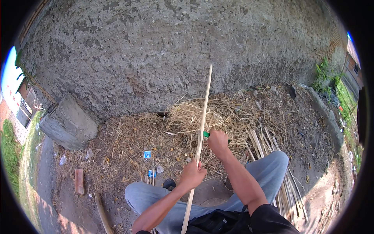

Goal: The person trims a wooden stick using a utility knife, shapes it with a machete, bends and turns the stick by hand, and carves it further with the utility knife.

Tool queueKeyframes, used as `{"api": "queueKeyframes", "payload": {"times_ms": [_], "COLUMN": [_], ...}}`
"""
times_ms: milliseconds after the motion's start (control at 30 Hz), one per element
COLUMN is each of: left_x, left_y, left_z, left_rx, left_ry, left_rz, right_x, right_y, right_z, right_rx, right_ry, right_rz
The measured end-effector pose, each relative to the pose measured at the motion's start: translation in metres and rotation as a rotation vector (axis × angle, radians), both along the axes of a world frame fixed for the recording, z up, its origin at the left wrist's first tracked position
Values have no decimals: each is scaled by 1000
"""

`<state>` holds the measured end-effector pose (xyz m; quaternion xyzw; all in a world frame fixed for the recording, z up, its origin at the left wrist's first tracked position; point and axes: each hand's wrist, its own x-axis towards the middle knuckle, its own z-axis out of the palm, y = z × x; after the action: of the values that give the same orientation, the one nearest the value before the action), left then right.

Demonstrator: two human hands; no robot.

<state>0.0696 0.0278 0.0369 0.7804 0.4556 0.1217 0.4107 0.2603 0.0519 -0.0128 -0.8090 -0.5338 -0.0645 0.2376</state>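
Observation:
A long, pale bamboo strip [205, 105] runs from near my lap up toward the wall, tilted slightly right at its far end. My left hand [192, 174] is closed around its lower half, between my knees. Farther along, my right hand [218, 142] grips a green-handled tool [205, 134] right against the strip's right side. Most of that tool is hidden in my fist, and its blade or edge does not show clearly. Beyond my hands lies a heap of thin, curled shavings [191, 115].
A rough grey wall [175, 50] rises ahead. Several split strips [290, 195] lie beside my right knee. On the left are a concrete block [70, 123], a brick piece [79, 181] and a wooden stick [102, 213]. Small blue packets [147, 155] litter the ground.

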Motion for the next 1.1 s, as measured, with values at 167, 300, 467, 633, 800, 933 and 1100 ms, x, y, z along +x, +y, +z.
{"api": "queueKeyframes", "payload": {"times_ms": [167, 300, 467, 633, 800, 933, 1100], "left_x": [0, -5, -11, -21, -35, -45, -62], "left_y": [-7, -15, -24, -32, -39, -54, -61], "left_z": [6, -1, 6, -4, 0, -4, -13], "left_rx": [-32, -23, -91, -116, -198, -265, -308], "left_ry": [21, 17, 46, 30, 71, 34, 70], "left_rz": [-41, -80, -141, -162, -210, -259, -301], "right_x": [19, 43, 69, 100, 129, 164, 190], "right_y": [10, 14, 22, 28, 29, 22, 13], "right_z": [4, 3, 2, -5, 6, -14, -24], "right_rx": [-26, -47, -141, -160, -225, -289, -266], "right_ry": [28, 17, 29, -30, 13, 5, -44], "right_rz": [-16, -72, -108, -81, -221, -315, -315]}}
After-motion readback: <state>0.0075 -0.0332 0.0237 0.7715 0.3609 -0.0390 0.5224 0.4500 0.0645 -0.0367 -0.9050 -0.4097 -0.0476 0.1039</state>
